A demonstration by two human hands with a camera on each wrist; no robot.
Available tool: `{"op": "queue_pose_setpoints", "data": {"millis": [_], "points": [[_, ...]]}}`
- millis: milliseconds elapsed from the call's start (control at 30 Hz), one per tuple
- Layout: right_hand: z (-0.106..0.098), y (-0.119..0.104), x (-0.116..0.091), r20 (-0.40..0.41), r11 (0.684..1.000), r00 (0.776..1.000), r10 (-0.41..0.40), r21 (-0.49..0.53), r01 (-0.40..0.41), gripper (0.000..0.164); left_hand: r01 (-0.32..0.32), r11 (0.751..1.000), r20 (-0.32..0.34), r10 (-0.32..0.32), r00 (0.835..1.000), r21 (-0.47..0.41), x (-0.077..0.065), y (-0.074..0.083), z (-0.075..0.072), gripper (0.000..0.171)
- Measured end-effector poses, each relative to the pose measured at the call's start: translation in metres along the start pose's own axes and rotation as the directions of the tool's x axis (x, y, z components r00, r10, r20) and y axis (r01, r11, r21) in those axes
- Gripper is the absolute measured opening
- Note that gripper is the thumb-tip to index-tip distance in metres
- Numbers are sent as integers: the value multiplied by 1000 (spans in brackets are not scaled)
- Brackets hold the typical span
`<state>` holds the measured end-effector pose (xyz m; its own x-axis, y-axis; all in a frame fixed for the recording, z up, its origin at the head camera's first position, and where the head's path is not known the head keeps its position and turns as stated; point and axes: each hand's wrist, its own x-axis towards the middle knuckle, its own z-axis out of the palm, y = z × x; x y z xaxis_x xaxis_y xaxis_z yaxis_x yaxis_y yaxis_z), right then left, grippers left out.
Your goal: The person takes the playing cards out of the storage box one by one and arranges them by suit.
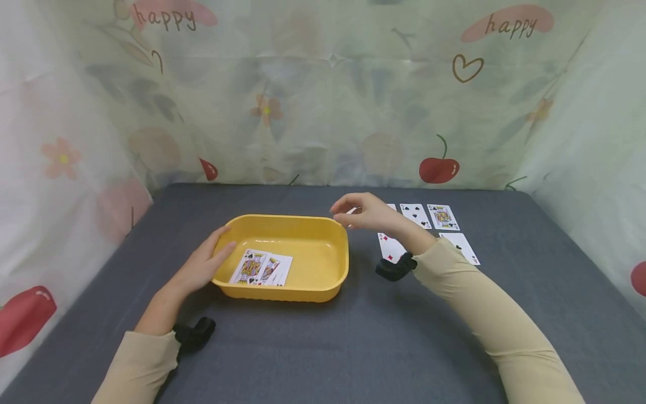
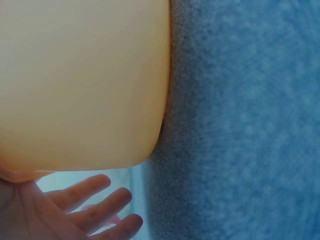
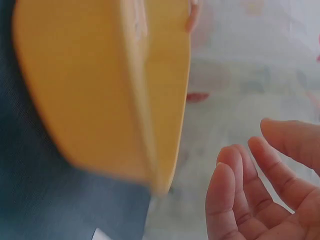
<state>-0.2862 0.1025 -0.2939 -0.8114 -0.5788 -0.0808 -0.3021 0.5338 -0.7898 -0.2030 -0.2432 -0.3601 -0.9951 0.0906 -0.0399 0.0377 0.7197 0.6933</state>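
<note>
In the head view a yellow plastic tray point(image 1: 282, 296) stands on the grey cloth, with a few playing cards point(image 1: 252, 267) face up at its front left, a king on top. My left hand point(image 1: 202, 264) rests at the tray's left end, thumb over the rim. The left wrist view shows its other fingers point(image 2: 100, 210) straight and spread outside the tray wall. Beside the tray's back right corner hovers my right hand point(image 1: 365, 212), fingers loosely bent. Nothing lies between its fingers in the right wrist view. A white patch behind them in the head view is mostly hidden.
Right of the tray, playing cards lie face up in two rows, among them a king point(image 1: 443, 217), a black-suited card point(image 1: 415, 215) and a diamond card point(image 1: 390, 247). My right forearm covers part of the rows. A patterned curtain point(image 1: 323, 112) encloses the back and sides.
</note>
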Motion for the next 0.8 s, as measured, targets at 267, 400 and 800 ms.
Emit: {"op": "queue_pose_setpoints", "data": {"millis": [267, 400, 800], "points": [[29, -31, 23, 103, 994, 989, -108, -12, 110, 32, 5, 1000, 6, -5, 1000, -11, 1, -1, 0, 69], [43, -39, 37, 135, 993, 984, -118, -4, 120, 32, 2, 1000, 8, -2, 1000, -13, 1, -2, 0, 69], [76, -47, 74, 229, 997, 971, -70, 56, 59, 34, 12, 1000, 9, -12, 1000, -5, 0, -1, 0, 70]]}}
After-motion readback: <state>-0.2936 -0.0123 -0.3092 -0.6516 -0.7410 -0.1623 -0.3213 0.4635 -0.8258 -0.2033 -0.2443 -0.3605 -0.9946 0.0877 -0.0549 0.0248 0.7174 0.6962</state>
